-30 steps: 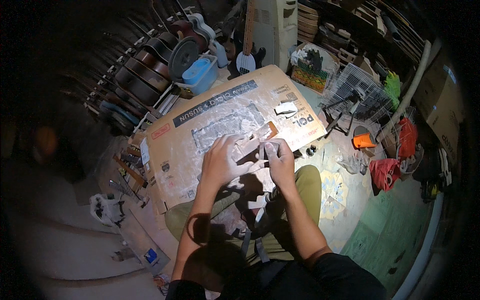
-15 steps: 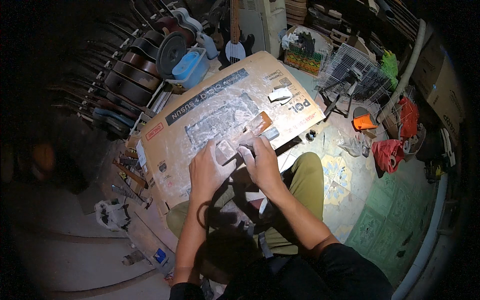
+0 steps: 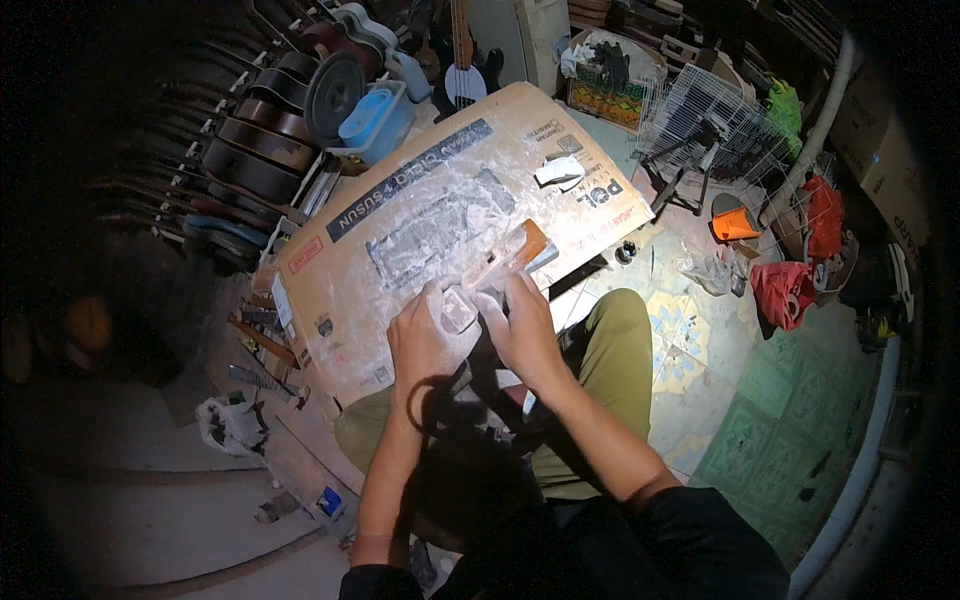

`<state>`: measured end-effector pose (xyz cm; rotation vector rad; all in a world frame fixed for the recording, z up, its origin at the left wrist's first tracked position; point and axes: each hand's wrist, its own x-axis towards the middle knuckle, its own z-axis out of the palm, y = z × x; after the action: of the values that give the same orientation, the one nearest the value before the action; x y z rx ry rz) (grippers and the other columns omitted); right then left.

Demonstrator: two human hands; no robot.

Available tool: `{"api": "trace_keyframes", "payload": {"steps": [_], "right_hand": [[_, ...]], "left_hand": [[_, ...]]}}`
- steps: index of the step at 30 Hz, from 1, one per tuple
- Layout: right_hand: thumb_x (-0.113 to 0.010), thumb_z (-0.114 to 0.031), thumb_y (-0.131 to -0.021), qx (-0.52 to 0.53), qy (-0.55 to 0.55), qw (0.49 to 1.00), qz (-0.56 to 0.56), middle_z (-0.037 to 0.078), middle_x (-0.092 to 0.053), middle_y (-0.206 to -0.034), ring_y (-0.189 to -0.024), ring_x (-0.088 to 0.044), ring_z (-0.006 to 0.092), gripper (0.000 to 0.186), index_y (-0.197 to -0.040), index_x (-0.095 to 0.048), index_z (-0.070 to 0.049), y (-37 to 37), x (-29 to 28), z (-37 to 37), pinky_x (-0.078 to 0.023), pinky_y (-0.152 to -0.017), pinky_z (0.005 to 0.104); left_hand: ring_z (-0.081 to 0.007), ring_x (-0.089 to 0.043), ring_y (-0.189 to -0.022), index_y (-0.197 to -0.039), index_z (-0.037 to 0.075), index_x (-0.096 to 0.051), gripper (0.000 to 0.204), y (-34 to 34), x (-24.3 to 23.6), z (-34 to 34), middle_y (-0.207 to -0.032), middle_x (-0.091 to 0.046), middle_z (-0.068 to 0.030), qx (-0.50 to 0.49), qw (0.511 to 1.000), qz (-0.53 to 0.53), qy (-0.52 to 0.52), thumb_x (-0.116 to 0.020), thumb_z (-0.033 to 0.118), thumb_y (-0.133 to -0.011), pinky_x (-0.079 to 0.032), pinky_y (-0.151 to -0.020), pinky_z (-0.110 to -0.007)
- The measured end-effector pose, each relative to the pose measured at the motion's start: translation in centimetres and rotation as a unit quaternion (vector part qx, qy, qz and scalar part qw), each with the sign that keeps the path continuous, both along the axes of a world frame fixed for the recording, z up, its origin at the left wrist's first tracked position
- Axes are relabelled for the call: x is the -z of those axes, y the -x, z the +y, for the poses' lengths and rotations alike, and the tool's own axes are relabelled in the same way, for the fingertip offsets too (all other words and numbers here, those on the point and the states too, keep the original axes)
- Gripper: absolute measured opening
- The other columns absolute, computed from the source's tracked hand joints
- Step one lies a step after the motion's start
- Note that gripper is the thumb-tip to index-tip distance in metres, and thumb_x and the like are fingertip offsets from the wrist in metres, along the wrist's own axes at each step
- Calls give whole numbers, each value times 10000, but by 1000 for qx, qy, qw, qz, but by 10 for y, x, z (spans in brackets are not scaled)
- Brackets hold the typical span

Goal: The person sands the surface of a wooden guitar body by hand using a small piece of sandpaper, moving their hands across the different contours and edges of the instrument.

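Over the near edge of a dusty cardboard sheet [image 3: 350,340], my two hands work close together. My left hand [image 3: 422,335] is closed around a pale, dust-covered block-shaped piece [image 3: 459,311], whose kind I cannot make out. Beside it, my right hand [image 3: 522,330] is closed with thumb and fingers pinched together; what it grips is mostly hidden. Just beyond the right fingertips lies a dusty wooden piece with an orange-brown end [image 3: 530,244]. A grey-blue edge [image 3: 545,258] shows alongside that wood. White powder coats my fingers.
A crumpled white piece [image 3: 562,172] lies on the cardboard's far right. Several guitars [image 3: 245,165] stand racked at the left, near a blue tub [image 3: 368,120]. At the right are a wire cage [image 3: 725,120], an orange container [image 3: 735,224] and a red bag [image 3: 780,293].
The right hand has shifted slightly and turned, and less of the grey-blue block beside its fingers shows. The left hand keeps its dusty piece. The whole view has tilted a little.
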<state>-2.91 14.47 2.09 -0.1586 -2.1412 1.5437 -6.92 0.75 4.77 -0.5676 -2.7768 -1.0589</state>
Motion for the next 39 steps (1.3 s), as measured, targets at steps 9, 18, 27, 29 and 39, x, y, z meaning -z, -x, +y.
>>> {"api": "trace_keyframes", "payload": {"steps": [9, 18, 27, 29, 39], "right_hand": [[-696, -85, -924, -2, -16, 1000, -2, 209, -584, -922, -878, -602, 391, 163, -1015, -607, 17, -6, 2, -2, -482, -785, 426], [-657, -78, -930, -11, -18, 1000, -22, 226, -582, -1040, -977, -598, 441, 189, -1074, -574, 11, -6, 0, 0, -493, -850, 466], [-674, -55, -904, 30, -36, 999, -25, 226, -585, -998, -941, -595, 443, 183, -1044, -589, 26, 12, 6, -6, -487, -820, 470], [-656, -51, -906, 14, -28, 999, -42, 228, -585, -1037, -971, -601, 447, 196, -1078, -590, 15, 12, 1, -5, -491, -843, 478], [-683, -61, -897, 27, -32, 999, 3, 209, -592, -942, -905, -600, 409, 137, -984, -615, 20, -1, 8, -3, -480, -812, 448]], "left_hand": [[-381, -734, -921, -1147, 68, -691, 427, 5, -3, -4, -997, -739, -205, 13, 1000, -16, 11, -812, 166, -750, -567, -797, -409], [-371, -731, -963, -1165, 63, -686, 464, 8, -3, -5, -1022, -739, -203, 27, 1000, -11, 8, -823, 183, -738, -563, -833, -409], [-368, -731, -947, -1150, 41, -689, 446, 12, -11, -5, -1016, -740, -203, 55, 998, -16, -10, -825, 165, -744, -562, -825, -403], [-380, -728, -938, -1137, 41, -695, 427, 10, -10, -3, -1002, -739, -205, 51, 998, -24, -22, -823, 160, -747, -563, -816, -405], [-381, -727, -931, -1120, 48, -701, 398, 3, -3, -4, -986, -739, -203, 28, 1000, -2, -14, -819, 186, -766, -564, -810, -420]]}}
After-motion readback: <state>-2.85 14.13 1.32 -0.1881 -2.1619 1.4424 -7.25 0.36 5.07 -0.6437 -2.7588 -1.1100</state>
